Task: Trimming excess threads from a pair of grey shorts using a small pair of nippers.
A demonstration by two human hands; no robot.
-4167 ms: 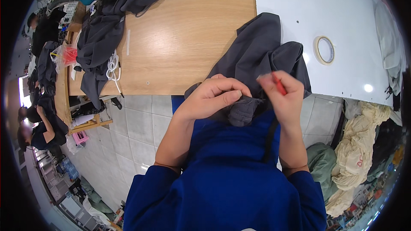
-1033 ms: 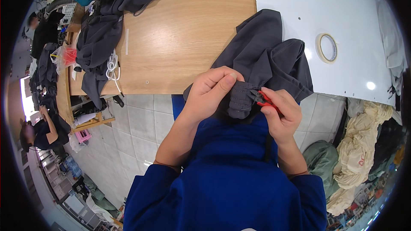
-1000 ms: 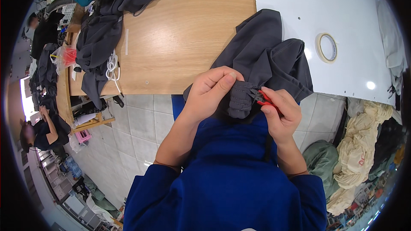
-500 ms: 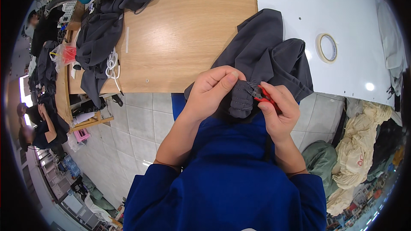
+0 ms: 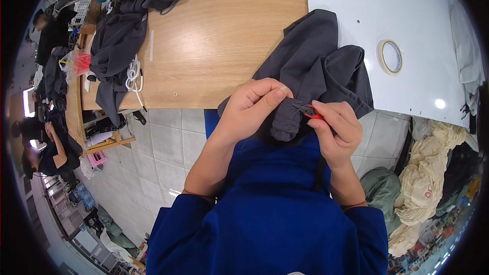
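Observation:
A dark grey garment (image 5: 313, 66) lies over the front edge of the tables, its gathered, stitched end hanging toward me. My left hand (image 5: 254, 104) pinches that end between thumb and forefinger. In my right hand (image 5: 338, 130) is a pair of small red-handled thread snips (image 5: 311, 113). The dark jaws of the snips touch the cloth at the upper right of the gathered end, where short loose threads show. Whether the jaws are apart is too small to tell.
The wooden table (image 5: 229, 20) meets a white table (image 5: 417, 15) bearing a roll of tape (image 5: 390, 57). More dark garments (image 5: 119, 40) and a white cord (image 5: 133, 77) lie at the left. Cream cloth (image 5: 423, 183) is heaped at the lower right. Other people (image 5: 51, 147) are at far left.
The snips have turned slightly in my right hand, and its fingers have shifted a little to the right. My left hand keeps its pinch on the garment.

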